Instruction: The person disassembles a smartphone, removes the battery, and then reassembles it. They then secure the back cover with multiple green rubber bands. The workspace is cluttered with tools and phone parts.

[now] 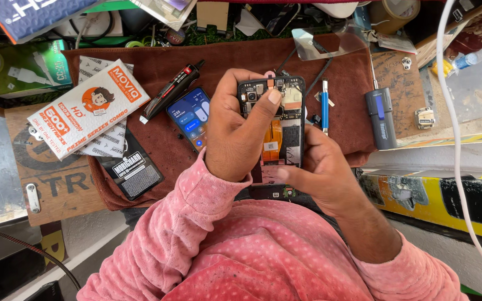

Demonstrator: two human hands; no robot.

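An opened smartphone (282,120), back cover off, shows its circuit board, camera module and an orange flex cable. My left hand (235,128) wraps around its left side, thumb pressing the top edge near the camera. From below right, my right hand (322,167) grips the lower part, fingers along the right edge. Both hands hold it above a brown cloth mat (157,67). Another phone (189,116) with a lit screen lies on the mat just left of my left hand.
On the mat lie a black glue tube (171,90), a blue tool (324,106) and a clear plastic sheet (330,42). White and black screen-protector packets (87,108) sit at the left, a dark grey device (380,117) at the right, and a white cable (457,139) hangs on the right.
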